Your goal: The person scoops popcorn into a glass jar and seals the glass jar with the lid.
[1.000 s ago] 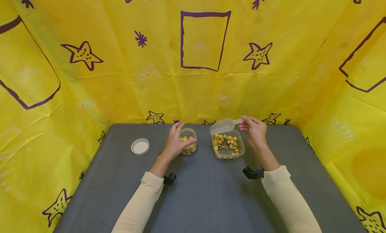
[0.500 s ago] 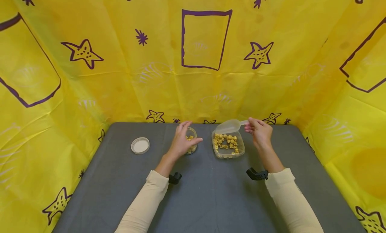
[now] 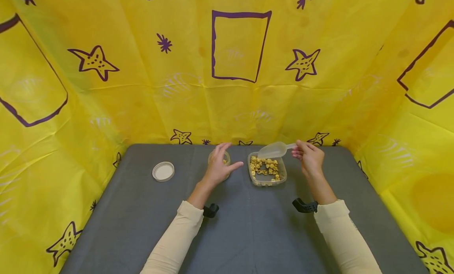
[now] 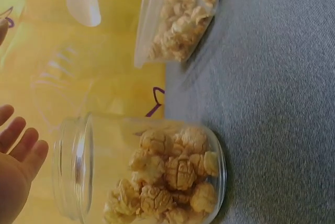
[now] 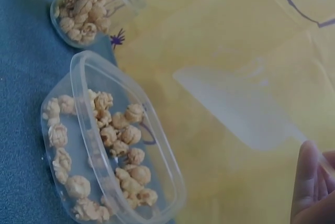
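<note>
My right hand (image 3: 311, 160) pinches the handle of a translucent plastic scoop (image 3: 273, 150), which is held nearly level over the far part of a square clear plastic tub (image 3: 268, 183). The scoop's bowl looks bare in the right wrist view. Caramel popcorn (image 5: 133, 179) lies in the tub, with a gap in the middle. To the left, my left hand (image 3: 217, 168) hovers over a glass jar (image 4: 152, 166), fingers spread and thumb out to the side, gripping nothing. The jar stands upright, uncapped, and is partly filled with popcorn (image 4: 175, 174); in the head view the hand hides much of it.
A round jar lid (image 3: 163, 172) lies on the grey table (image 3: 244, 230), left of the jar. A yellow patterned cloth (image 3: 184, 104) rises behind the table's far edge and along both sides. Dark wrist mounts (image 3: 304, 205) sit on both forearms.
My left hand has moved right, from beside the jar to over it. My right hand has drifted right with the scoop, whose bowl has shifted from the tub's far left corner to further right.
</note>
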A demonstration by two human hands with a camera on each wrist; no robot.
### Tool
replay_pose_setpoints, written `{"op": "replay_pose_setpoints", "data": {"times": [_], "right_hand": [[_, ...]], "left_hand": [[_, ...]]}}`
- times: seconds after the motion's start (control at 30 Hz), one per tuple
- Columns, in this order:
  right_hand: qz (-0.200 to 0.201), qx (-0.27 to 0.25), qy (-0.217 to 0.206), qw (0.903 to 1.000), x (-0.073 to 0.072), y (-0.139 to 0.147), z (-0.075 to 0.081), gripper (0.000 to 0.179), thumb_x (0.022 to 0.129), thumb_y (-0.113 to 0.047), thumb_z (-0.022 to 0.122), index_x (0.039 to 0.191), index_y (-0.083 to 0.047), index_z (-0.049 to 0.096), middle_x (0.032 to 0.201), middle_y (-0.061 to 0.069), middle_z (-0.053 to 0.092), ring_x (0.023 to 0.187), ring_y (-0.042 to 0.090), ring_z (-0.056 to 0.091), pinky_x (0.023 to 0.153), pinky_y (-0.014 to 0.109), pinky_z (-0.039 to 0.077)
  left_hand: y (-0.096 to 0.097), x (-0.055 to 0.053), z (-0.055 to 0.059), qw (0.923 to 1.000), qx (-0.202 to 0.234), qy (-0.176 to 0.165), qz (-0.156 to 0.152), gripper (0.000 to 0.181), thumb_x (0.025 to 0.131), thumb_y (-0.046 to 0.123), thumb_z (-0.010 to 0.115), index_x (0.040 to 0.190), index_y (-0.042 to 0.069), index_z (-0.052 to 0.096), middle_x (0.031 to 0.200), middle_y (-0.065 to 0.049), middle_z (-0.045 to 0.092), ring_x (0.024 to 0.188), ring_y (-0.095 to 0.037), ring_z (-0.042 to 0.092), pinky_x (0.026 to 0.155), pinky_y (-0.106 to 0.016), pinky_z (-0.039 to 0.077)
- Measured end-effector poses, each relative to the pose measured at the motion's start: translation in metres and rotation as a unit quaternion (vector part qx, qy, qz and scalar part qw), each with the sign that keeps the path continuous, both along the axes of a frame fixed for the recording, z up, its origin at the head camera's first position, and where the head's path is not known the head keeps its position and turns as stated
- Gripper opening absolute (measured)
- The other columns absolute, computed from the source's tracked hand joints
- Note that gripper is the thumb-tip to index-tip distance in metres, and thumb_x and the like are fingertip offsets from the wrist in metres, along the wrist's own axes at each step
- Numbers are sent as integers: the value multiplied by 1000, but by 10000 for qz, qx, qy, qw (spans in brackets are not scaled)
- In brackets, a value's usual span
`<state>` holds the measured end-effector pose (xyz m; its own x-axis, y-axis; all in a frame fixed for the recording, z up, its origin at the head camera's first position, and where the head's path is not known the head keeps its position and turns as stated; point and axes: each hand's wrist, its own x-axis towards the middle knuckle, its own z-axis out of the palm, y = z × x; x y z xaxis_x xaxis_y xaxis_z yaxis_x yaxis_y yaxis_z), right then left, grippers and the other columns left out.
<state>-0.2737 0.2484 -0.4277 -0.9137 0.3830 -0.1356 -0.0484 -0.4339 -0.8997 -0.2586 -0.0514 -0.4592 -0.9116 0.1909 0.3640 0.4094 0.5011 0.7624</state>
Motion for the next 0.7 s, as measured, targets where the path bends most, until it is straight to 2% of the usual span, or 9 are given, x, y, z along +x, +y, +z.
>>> {"op": "replay_pose_setpoints", "data": {"times": [0.23,0.4,0.7], "right_hand": [[-48,174,-99,9998,3,3,-5,17,91,-5,66,75,-6,72,60,6,68,46,13,64,48,22,54],[-58,269,-121,9995,2,3,-9,17,91,-5,66,75,-7,72,60,6,68,46,12,64,49,22,54],[-334,548,-124,9979,1,4,-18,19,90,-6,68,72,-10,71,58,3,68,46,11,65,48,21,54]], "left_hand": [[10,1,-5,9998,75,-76,-172,76,79,33,81,142,8,47,144,-16,43,132,-35,45,107,-55,40],[18,5,-8,9994,62,-196,-288,75,81,33,80,142,6,46,144,-16,44,132,-35,46,107,-54,40],[35,13,-17,9979,-82,-366,-536,73,82,33,78,143,8,46,145,-15,44,134,-34,45,107,-54,40]]}}
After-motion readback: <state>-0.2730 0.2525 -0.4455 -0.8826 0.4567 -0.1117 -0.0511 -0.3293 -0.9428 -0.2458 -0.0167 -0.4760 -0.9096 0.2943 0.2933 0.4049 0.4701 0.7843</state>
